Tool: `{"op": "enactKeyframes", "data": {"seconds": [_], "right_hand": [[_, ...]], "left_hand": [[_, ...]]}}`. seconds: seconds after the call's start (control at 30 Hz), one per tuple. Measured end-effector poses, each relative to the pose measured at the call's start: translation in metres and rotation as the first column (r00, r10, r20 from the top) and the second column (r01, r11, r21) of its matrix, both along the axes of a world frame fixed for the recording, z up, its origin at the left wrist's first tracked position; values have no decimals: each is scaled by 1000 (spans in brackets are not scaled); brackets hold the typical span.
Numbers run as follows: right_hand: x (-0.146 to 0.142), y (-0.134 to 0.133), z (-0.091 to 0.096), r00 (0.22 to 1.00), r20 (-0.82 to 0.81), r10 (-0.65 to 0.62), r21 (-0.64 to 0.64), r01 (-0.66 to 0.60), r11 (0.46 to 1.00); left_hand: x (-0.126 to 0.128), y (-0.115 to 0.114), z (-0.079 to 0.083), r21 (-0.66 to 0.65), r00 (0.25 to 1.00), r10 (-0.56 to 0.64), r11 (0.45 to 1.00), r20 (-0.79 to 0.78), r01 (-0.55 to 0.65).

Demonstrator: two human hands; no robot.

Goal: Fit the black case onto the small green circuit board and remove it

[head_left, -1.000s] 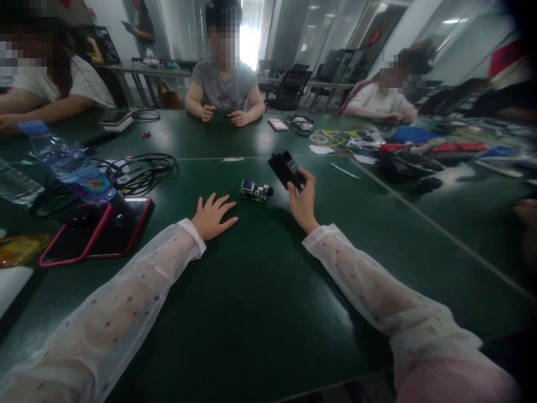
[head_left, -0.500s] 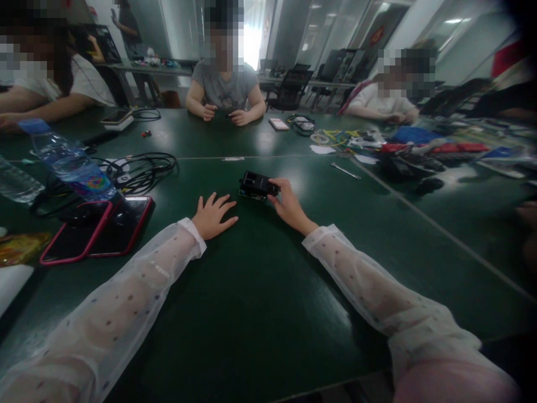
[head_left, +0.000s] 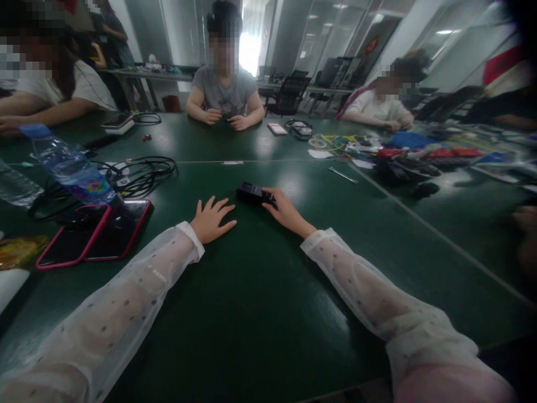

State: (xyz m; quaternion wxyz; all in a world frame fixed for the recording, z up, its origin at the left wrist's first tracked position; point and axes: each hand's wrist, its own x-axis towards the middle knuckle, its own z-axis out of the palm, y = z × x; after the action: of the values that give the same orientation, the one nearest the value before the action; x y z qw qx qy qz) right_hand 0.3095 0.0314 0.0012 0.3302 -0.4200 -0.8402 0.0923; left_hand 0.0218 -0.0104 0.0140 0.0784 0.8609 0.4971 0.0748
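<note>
A small black box-shaped device point(head_left: 250, 192) is at the middle of the green table point(head_left: 251, 313), its dark top turned up. My right hand point(head_left: 285, 211) grips its right end, with the thumb on the near side and the fingers over the top. What the device is, I cannot make out. To the left of it, my left hand point(head_left: 213, 220) rests palm down on the table with its fingers spread, apart from the device and holding nothing.
Two red-edged phones point(head_left: 119, 229), a water bottle point(head_left: 71, 165) and coiled black cables point(head_left: 146, 173) lie to the left. A wrench point(head_left: 343, 175) is at the right, before a pile of cables and tools point(head_left: 403, 151). Across the table sits a person point(head_left: 224, 89); others sit at both sides.
The device has tipped down flatter onto the table in my right hand; the circuit-board edge that showed beneath it is now out of sight. My left hand stays spread in place.
</note>
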Motion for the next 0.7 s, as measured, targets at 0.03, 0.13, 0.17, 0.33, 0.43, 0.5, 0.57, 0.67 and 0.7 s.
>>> {"op": "enactKeyframes", "data": {"seconds": [0.03,0.13,0.17,0.33,0.43,0.5,0.57,0.67,0.7], "right_hand": [[0,-1,0,1000,2,-1,1,1,1000],[-3,-5,3,1000,10,-16,13,16,1000],[-4,-7,5,999,23,-30,24,29,999],[-9,-15,11,988,115,-99,75,90,993],[-9,-17,12,985,131,-114,86,103,991],[-9,-17,11,986,124,-111,87,100,991],[-9,-17,11,987,121,-106,95,95,991],[-9,-17,11,984,140,-107,109,92,990],[-9,-17,10,983,145,-111,109,96,989]], "left_hand": [[0,0,0,1,1000,2,1000,0,-2],[0,-1,1,0,1000,5,1000,0,-5],[0,-1,1,1,1000,5,1000,-1,-5],[0,0,0,1,1000,3,1000,-1,-3],[0,0,0,-3,1000,3,1000,-4,-3],[0,0,1,-6,1000,5,1000,-4,-5],[0,0,1,-9,1000,5,1000,-4,-5],[0,0,2,-11,1000,2,1000,-2,-2],[0,-1,2,-8,1000,2,1000,0,-2]]}}
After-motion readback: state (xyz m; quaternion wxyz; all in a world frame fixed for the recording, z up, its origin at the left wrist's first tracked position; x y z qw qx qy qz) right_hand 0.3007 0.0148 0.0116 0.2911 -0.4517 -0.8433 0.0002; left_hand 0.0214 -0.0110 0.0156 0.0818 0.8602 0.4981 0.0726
